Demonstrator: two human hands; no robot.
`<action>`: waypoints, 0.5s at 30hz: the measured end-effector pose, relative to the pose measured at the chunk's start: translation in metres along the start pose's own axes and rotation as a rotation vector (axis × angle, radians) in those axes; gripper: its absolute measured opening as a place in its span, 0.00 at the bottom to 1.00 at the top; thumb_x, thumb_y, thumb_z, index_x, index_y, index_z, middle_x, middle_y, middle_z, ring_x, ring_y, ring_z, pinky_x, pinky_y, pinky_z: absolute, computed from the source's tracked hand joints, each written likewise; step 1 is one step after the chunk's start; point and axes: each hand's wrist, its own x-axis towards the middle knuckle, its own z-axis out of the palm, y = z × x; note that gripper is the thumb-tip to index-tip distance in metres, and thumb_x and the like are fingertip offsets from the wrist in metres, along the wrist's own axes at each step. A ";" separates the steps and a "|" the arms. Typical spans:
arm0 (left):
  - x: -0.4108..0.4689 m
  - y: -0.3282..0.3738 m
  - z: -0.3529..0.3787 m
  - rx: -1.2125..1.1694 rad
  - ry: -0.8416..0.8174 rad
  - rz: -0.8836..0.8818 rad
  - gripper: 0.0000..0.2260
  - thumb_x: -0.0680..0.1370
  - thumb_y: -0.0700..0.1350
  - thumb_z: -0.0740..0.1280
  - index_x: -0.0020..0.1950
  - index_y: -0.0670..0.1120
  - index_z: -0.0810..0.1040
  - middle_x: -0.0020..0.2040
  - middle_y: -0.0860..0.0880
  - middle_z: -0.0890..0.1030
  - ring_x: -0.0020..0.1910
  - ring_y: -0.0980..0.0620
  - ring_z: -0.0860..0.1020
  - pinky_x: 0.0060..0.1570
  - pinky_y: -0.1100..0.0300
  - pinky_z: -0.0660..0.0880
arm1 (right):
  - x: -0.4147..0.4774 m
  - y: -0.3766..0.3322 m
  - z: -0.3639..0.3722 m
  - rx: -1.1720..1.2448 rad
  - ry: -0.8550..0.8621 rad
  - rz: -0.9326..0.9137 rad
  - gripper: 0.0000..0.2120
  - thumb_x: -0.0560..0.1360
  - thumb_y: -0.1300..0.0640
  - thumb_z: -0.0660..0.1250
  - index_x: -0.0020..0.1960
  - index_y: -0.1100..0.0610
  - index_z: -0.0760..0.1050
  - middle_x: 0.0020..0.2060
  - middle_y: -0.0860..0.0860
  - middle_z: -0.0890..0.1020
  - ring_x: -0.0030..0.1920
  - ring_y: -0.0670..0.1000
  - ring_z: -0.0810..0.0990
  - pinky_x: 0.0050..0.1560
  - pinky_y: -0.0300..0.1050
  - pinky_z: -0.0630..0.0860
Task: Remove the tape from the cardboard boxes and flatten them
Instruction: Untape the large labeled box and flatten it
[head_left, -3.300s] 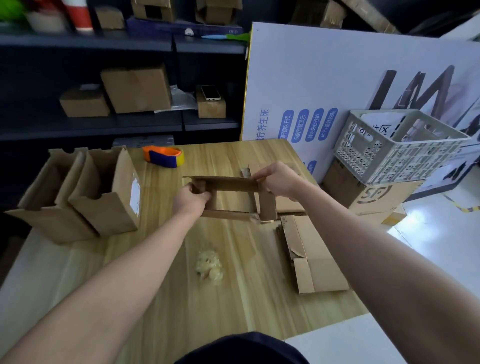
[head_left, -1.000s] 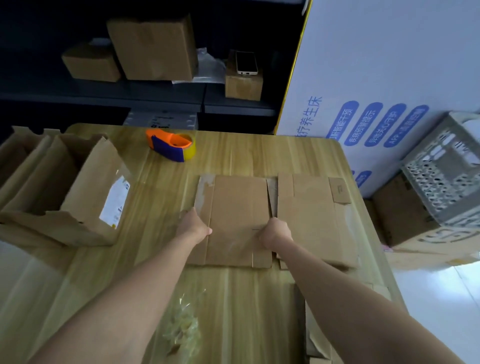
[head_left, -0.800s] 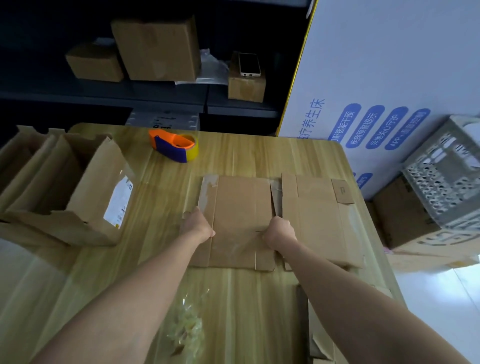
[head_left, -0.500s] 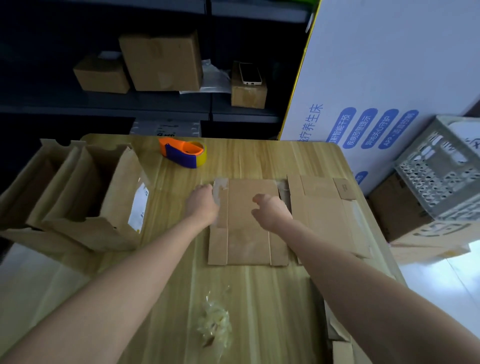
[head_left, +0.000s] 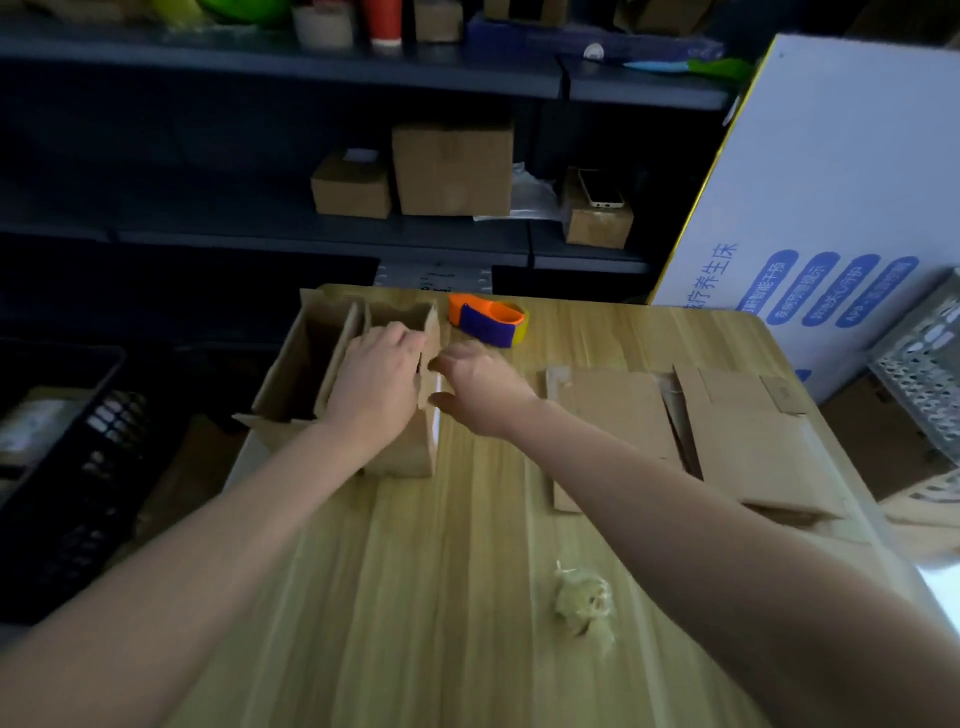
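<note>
Two open cardboard boxes stand side by side at the table's left edge, the farther box (head_left: 306, 364) and the nearer box (head_left: 405, 452), which has a white label on its right side. My left hand (head_left: 374, 384) lies on top of the nearer box with its fingers curled over the right wall's upper edge. My right hand (head_left: 475, 387) is at that wall's outer side, fingers loosely spread; the blur hides whether it touches. Two flattened boxes, one (head_left: 613, 415) beside the other (head_left: 753, 441), lie on the table's right half.
An orange and blue tape dispenser (head_left: 488, 317) sits at the wooden table's (head_left: 441, 597) far edge. A wad of removed tape (head_left: 582, 608) lies near me. A black crate (head_left: 62, 467) is on the floor left, a white crate (head_left: 924, 389) and a white board (head_left: 831, 182) right.
Both hands pressed the middle box flat, let it go and moved left to the nearer open box. My view has turned left with them.
</note>
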 end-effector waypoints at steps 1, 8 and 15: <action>-0.007 -0.011 -0.003 0.007 -0.023 0.000 0.18 0.77 0.41 0.65 0.67 0.45 0.71 0.62 0.46 0.75 0.63 0.48 0.71 0.66 0.53 0.65 | 0.006 -0.012 0.006 0.002 -0.023 -0.013 0.21 0.76 0.50 0.65 0.67 0.56 0.71 0.62 0.54 0.74 0.64 0.56 0.68 0.62 0.51 0.68; -0.051 -0.060 -0.010 0.066 -0.113 0.110 0.19 0.79 0.42 0.62 0.70 0.47 0.68 0.65 0.49 0.72 0.67 0.50 0.67 0.70 0.55 0.59 | 0.036 -0.055 0.052 -0.214 -0.257 0.079 0.18 0.75 0.52 0.66 0.65 0.53 0.73 0.63 0.54 0.74 0.69 0.58 0.62 0.67 0.55 0.60; -0.058 -0.075 -0.011 0.010 -0.120 0.137 0.20 0.79 0.43 0.63 0.71 0.47 0.67 0.67 0.49 0.71 0.68 0.51 0.66 0.70 0.56 0.58 | 0.030 -0.050 0.052 -0.218 0.003 0.255 0.13 0.74 0.63 0.65 0.57 0.54 0.75 0.53 0.54 0.79 0.63 0.56 0.70 0.69 0.56 0.57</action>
